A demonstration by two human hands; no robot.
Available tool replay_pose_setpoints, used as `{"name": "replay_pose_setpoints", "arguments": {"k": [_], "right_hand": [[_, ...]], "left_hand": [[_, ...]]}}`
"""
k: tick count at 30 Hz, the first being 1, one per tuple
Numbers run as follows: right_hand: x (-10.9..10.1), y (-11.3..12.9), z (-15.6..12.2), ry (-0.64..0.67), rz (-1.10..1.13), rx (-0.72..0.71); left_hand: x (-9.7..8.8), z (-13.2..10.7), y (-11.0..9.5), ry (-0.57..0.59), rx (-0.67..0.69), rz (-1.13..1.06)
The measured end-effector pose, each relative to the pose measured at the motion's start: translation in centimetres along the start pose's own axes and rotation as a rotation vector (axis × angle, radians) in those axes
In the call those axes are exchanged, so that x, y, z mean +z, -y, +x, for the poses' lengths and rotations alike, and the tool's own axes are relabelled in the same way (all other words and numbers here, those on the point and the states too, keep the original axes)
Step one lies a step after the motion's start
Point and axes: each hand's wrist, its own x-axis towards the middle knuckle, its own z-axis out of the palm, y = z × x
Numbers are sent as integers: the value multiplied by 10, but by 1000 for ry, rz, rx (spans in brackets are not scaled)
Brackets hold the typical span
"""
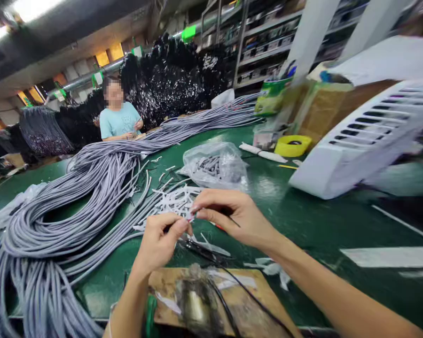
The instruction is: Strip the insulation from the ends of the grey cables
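My left hand and my right hand meet above the green table, both pinched on a thin black wire at its tip between them. The fingers of each hand are closed. A dark wire runs from my hands down across a worn wooden board at the near edge, where a blurred small metal fixture stands. White cut strips lie scattered just beyond my hands.
A big bundle of grey cables covers the left of the table. A clear bag of small grey parts, a yellow dish, a white fan housing and cardboard boxes stand on the right. Another person in a light blue shirt works at the far side.
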Motion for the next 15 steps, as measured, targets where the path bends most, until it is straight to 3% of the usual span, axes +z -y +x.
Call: {"name": "replay_pose_setpoints", "arguments": {"k": [6,8,12,15], "right_hand": [[2,-6,-3,11,127,135],[6,-4,-5,-11,47,83],[11,1,-11,-114,-248,-169],[9,-2,-10,-129,-338,-205]], "left_hand": [[0,-3,5,5,87,47],[2,-4,5,-69,106,99],[9,-3,8,-251,185,328],[11,-2,10,-96,288,459]]}}
